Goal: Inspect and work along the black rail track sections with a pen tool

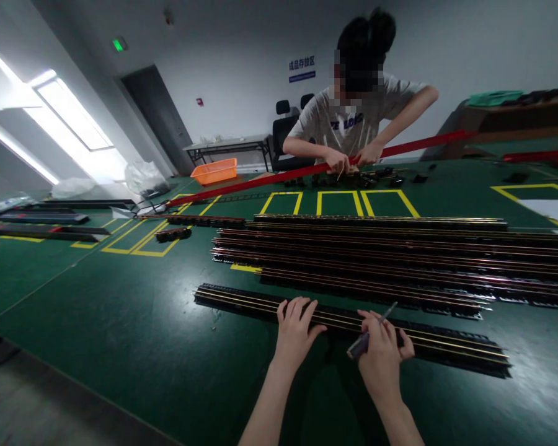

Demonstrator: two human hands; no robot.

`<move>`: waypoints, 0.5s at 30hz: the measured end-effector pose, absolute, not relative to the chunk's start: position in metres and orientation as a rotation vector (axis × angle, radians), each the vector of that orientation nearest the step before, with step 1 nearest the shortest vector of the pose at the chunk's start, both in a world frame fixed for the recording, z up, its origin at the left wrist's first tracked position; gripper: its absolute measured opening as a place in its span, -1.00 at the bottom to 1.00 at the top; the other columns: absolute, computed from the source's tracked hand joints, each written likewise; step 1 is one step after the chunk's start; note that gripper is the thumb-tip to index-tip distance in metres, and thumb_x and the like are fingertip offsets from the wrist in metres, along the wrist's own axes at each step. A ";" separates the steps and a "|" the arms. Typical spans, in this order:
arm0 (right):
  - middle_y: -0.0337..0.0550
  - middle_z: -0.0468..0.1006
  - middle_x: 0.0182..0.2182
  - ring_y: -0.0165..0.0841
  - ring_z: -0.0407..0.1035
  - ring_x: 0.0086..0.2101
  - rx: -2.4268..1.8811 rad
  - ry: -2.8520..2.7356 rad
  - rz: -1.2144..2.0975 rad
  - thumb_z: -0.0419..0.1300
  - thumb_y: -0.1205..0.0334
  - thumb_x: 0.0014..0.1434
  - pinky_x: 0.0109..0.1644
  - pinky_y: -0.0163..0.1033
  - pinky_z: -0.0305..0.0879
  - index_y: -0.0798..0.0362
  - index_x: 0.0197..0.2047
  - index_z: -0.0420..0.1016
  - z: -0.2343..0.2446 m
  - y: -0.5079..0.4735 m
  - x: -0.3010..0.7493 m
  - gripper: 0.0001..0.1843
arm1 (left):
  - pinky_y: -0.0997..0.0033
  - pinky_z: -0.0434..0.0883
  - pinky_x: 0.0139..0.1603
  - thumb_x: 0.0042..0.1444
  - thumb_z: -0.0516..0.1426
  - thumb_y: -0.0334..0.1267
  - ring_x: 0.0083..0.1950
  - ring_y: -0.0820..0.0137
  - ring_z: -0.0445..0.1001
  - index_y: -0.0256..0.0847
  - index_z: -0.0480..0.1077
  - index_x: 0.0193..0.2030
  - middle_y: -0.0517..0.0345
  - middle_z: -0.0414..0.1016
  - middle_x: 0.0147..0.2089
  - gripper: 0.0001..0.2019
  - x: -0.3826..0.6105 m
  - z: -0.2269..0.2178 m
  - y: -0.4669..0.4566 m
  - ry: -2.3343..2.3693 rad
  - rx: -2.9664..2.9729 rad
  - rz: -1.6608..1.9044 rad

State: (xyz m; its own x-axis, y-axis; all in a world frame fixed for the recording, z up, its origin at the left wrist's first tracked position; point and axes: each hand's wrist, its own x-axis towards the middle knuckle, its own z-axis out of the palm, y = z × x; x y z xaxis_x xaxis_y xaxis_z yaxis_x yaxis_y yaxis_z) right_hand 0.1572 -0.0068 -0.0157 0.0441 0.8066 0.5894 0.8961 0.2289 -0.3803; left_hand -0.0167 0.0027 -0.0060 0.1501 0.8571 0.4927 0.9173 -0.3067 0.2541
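Note:
A long black rail [242, 305] with brass-coloured rods along it lies slantwise on the green table in front of me. My left hand [295, 331] rests on its middle, fingers spread and pressing on the top. To the right, my right hand [382, 347] is closed round a screwdriver [360, 344], its dark handle pointing down-left and its metal shaft up-right. The fingers of that hand also touch the rail or lie just over it; exactly which is hard to see. Beyond my hands, several similar rails [353, 254] lie side by side.
Across the green table [121, 316], a co-worker [348, 118] holds a long red strip [255, 179] with both hands. Small black parts [367, 179] lie below it. An orange bin [214, 171] stands at the back; dark profiles [51, 230] lie on the left.

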 end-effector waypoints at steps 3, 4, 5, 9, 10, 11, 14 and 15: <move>-0.01 0.51 -0.15 -0.05 0.30 -0.06 -1.564 -1.750 -0.192 -0.05 0.50 -0.17 0.02 0.09 -0.08 0.00 -0.34 0.17 -0.018 -0.007 0.162 -0.72 | 0.03 0.12 0.17 0.07 0.15 -0.07 0.08 0.26 0.35 -0.12 0.30 0.04 0.09 0.44 0.00 -0.60 -0.017 -0.007 0.003 -1.794 -2.319 -0.885; 0.01 0.51 -0.14 -0.04 0.30 -0.07 -1.535 -1.762 -0.203 -0.03 0.46 -0.17 0.02 0.09 -0.08 0.00 -0.35 0.16 -0.018 -0.006 0.162 -0.74 | 0.02 0.12 0.17 0.07 0.15 -0.07 0.08 0.26 0.35 -0.12 0.30 0.04 0.09 0.45 0.00 -0.60 -0.017 -0.007 0.004 -1.796 -2.324 -0.887; 0.01 0.50 -0.13 -0.05 0.30 -0.05 -1.516 -1.780 -0.194 -0.01 0.44 -0.15 0.03 0.09 -0.09 -0.01 -0.34 0.16 -0.018 -0.006 0.161 -0.75 | 0.02 0.12 0.17 0.07 0.15 -0.08 0.08 0.26 0.35 -0.11 0.30 0.04 0.10 0.45 -0.01 -0.61 -0.017 -0.007 0.004 -1.798 -2.324 -0.887; 0.03 0.49 -0.10 -0.12 0.32 -0.05 -1.444 -1.872 -0.137 -0.01 0.40 -0.05 0.07 0.07 -0.09 -0.01 -0.34 0.14 -0.016 -0.006 0.154 -0.83 | 0.04 0.13 0.16 0.06 0.17 -0.10 0.06 0.28 0.35 -0.11 0.31 0.03 0.12 0.45 -0.01 -0.61 -0.017 -0.007 0.003 -1.810 -2.328 -0.882; 0.03 0.49 -0.10 -0.12 0.32 -0.05 -1.434 -1.885 -0.130 -0.01 0.39 -0.02 0.07 0.07 -0.09 -0.01 -0.34 0.14 -0.015 -0.006 0.152 -0.85 | 0.04 0.12 0.16 0.06 0.17 -0.11 0.06 0.28 0.35 -0.11 0.31 0.03 0.12 0.45 -0.01 -0.61 -0.016 -0.006 0.003 -1.815 -2.335 -0.882; 0.03 0.49 -0.11 -0.12 0.33 -0.05 -1.432 -1.893 -0.124 -0.01 0.39 -0.01 0.07 0.06 -0.09 -0.01 -0.34 0.14 -0.015 -0.006 0.152 -0.86 | 0.04 0.12 0.17 0.06 0.17 -0.11 0.06 0.28 0.35 -0.11 0.31 0.03 0.12 0.45 -0.01 -0.62 -0.016 -0.006 0.003 -1.818 -2.340 -0.885; 0.01 0.49 -0.12 -0.14 0.33 -0.07 -1.454 -1.891 -0.098 -0.03 0.45 -0.03 0.06 0.04 -0.08 -0.01 -0.34 0.15 -0.014 -0.006 0.151 -0.82 | 0.03 0.10 0.17 0.05 0.18 -0.12 0.06 0.28 0.35 -0.11 0.31 0.02 0.13 0.45 -0.01 -0.62 -0.016 -0.006 0.002 -1.827 -2.344 -0.899; 0.00 0.49 -0.13 -0.15 0.34 -0.08 -1.464 -1.888 -0.090 -0.04 0.47 -0.05 0.05 0.03 -0.07 -0.01 -0.34 0.16 -0.014 -0.006 0.152 -0.80 | 0.02 0.10 0.17 0.04 0.19 -0.13 0.06 0.28 0.35 -0.11 0.30 0.02 0.13 0.45 -0.01 -0.61 -0.016 -0.006 0.002 -1.829 -2.344 -0.907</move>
